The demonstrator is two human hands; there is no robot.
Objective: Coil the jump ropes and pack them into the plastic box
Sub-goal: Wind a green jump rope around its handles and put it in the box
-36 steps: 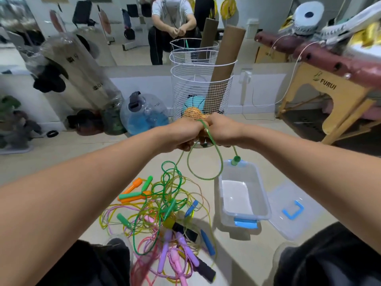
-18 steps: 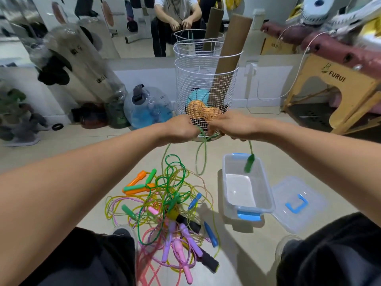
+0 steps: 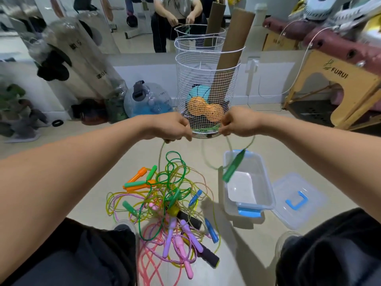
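The left hand [image 3: 175, 127] and right hand [image 3: 237, 122], touching a second ago, moved apart, stretching the thin green plastic jump rope [image 3: 212, 129] between them; its green handle [image 3: 234, 168] swung lower over the clear plastic box [image 3: 266, 182].

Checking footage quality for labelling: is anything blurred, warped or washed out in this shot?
Head view: wide-angle bending curves the forearms and room edges; the dangling green handle is motion-smeared; both hands, left hand and right hand, look soft; glare whitens the plastic box floor.
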